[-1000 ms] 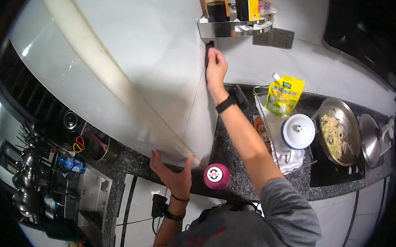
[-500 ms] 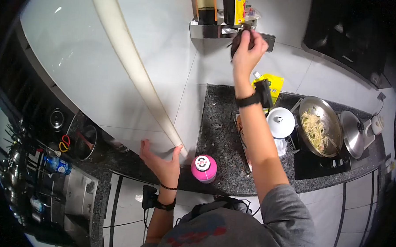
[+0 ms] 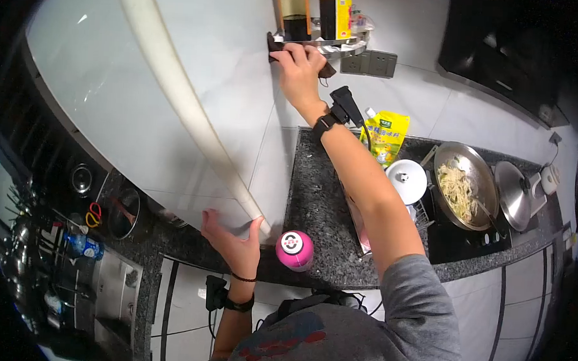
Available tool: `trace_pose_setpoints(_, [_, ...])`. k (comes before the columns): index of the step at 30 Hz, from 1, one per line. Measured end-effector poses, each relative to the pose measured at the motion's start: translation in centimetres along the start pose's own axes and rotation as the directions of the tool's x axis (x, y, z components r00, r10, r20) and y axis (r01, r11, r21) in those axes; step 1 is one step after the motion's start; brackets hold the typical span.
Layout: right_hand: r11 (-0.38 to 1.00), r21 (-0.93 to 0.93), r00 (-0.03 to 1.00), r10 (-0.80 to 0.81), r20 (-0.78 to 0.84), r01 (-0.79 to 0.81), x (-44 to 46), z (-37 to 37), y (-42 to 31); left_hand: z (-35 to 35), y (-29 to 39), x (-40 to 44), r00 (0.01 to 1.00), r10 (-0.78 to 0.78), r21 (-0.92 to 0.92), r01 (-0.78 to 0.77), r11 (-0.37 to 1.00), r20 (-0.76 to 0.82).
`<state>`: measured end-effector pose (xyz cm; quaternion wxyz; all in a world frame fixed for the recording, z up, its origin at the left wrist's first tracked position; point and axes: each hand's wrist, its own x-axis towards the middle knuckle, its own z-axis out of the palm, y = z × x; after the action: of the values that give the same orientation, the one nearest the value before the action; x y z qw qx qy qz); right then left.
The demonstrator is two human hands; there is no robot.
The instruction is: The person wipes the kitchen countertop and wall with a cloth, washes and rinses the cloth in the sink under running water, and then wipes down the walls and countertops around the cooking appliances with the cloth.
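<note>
My right hand (image 3: 298,68) is closed on a dark cloth (image 3: 326,71), pressing it to the front left end of the metal wall shelf (image 3: 346,49). Corners of the cloth stick out on both sides of the fingers. On that shelf stand a bottle of dark liquid (image 3: 296,26) and a dark bottle with a yellow label (image 3: 335,15). Low by the wall, my left hand (image 3: 237,248) is open, thumb and fingers spread, its thumb at the lower end of a white pipe (image 3: 195,115). Right of it stands a pink canister (image 3: 294,258) with a white top.
A pan of noodle-like food (image 3: 459,188) sits on the stove, with a metal lid (image 3: 515,197) to its right. Behind a white lidded pot (image 3: 407,180) stands a yellow pouch (image 3: 389,136). Wall sockets (image 3: 369,63) are below the shelf. Red scissors (image 3: 93,215) and a sink (image 3: 113,282) lie left.
My right hand has moved left and slightly down with the cloth, from the shelf's right part to its left end. My left hand has stayed nearly in place.
</note>
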<state>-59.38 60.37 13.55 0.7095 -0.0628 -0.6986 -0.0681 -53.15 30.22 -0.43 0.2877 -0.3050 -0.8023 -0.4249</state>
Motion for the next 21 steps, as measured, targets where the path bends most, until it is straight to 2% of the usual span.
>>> trace_pose_setpoints(1, [1.0,-0.011,1.0,0.006,-0.001,-0.006,0.1,-0.3,0.6,0.0,-0.1,-0.1,1.0,0.009,0.023,-0.009,1.0,-0.002])
trace_pose_setpoints(4, [0.964,-0.053,0.954,-0.249,0.166,0.261,0.5,-1.7,2.6,0.2,-0.6,-0.3,1.0,0.011,0.015,-0.011,1.0,-0.007])
trace_pose_setpoints(7, [0.965,-0.022,0.948,-0.254,0.194,0.263,0.6,-3.4,4.7,0.1,-0.7,-0.2,1.0,0.008,0.008,-0.007,1.0,-0.024])
trace_pose_setpoints(8, [0.979,-0.022,0.969,-0.196,0.151,0.202,0.3,-3.7,5.4,0.1,-0.6,-0.2,1.0,-0.001,0.007,0.001,1.0,-0.018])
trace_pose_setpoints(9, [0.996,-0.049,0.988,-0.07,0.138,0.078,-0.1,-4.1,5.6,0.1,-0.6,-0.2,0.999,-0.029,-0.004,0.029,1.0,-0.016])
trace_pose_setpoints(11, [0.984,-0.041,0.985,0.173,-0.014,-0.173,-1.0,-3.9,5.6,0.2,-0.5,-0.2,0.997,-0.073,-0.003,0.073,0.997,0.004])
trace_pose_setpoints(13, [0.935,0.054,0.921,0.355,-0.162,-0.351,-1.6,-3.3,4.9,0.2,-0.7,-0.1,1.0,-0.029,0.018,0.029,0.999,-0.01])
trace_pose_setpoints(14, [0.868,0.095,0.855,0.496,-0.153,-0.487,-2.2,-3.3,3.9,0.3,-0.6,0.0,0.999,-0.045,-0.024,0.045,0.999,-0.018])
trace_pose_setpoints(15, [0.86,0.088,0.849,0.51,-0.137,-0.503,-3.6,-3.1,2.9,0.2,-0.6,-0.1,0.999,-0.054,-0.012,0.054,0.998,0.001])
trace_pose_setpoints(17, [0.646,0.264,0.667,0.745,-0.013,-0.716,-5.8,-2.7,1.1,0.3,-0.5,0.0,0.999,-0.045,-0.012,0.045,0.999,-0.011])
trace_pose_setpoints(19, [0.453,0.198,0.485,0.86,0.159,-0.869,-9.6,-2.2,0.1,0.2,-0.2,0.1,0.998,-0.069,0.007,0.069,0.998,0.01])
trace_pose_setpoints(21, [0.352,-0.016,0.343,0.92,0.19,-0.936,-14.7,-1.2,-0.6,0.2,-0.3,0.0,0.998,-0.06,-0.008,0.06,0.998,0.002])
